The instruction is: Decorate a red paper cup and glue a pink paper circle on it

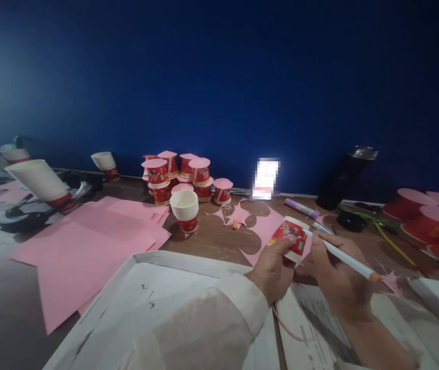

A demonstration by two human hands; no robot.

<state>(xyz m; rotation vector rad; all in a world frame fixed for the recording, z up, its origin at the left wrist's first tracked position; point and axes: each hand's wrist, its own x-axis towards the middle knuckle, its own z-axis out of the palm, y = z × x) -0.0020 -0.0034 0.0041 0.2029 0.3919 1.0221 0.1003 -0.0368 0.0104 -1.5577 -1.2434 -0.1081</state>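
A red printed paper cup point(295, 237) lies tilted in my left hand point(275, 270), with the thumb on its printed side. My right hand point(341, 275) grips a white marker point(352, 262) like a pen. Its orange end points to the lower right, and its other end is at the cup's edge; whether they touch, I cannot tell. Pink paper with round cut-outs point(268, 228) lies behind the cup. On the table near it is a small orange cap point(235, 224).
Red cups topped with pink discs point(200, 174) stand stacked at the back. Nested white-and-red cups point(184, 208) stand in front. Pink sheets point(92, 241) and scissors point(22, 218) are left. A dark bottle point(346, 177) and more red cups point(431, 223) are right.
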